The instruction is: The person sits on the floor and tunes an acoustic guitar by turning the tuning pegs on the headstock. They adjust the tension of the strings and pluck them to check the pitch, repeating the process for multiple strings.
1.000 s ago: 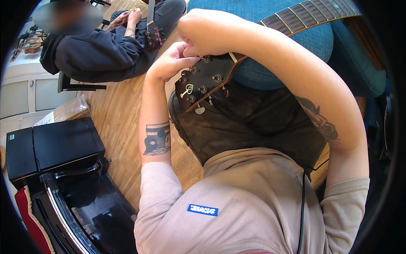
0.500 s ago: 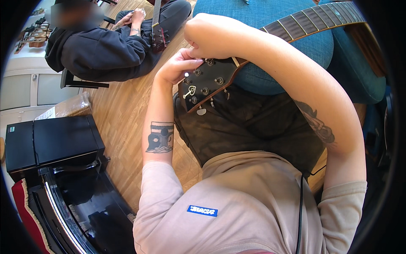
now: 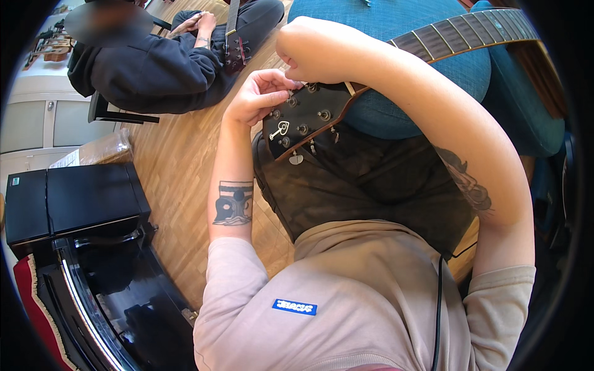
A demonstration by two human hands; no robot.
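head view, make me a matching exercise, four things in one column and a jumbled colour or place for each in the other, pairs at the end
Column one:
1. nearer guitar's headstock
2. left hand
3. shirt
4. upholstered seat

Column two:
A. beige
B. at the headstock's upper-left edge
C. blue
D. black

Pairs: 1-D, 2-B, 3-A, 4-C

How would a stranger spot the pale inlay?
Find the blue seat, upper right, and follow the guitar neck down-left. At its end is a dark headstock. Among the round metal tuner posts, the inlay is the pale key shape.
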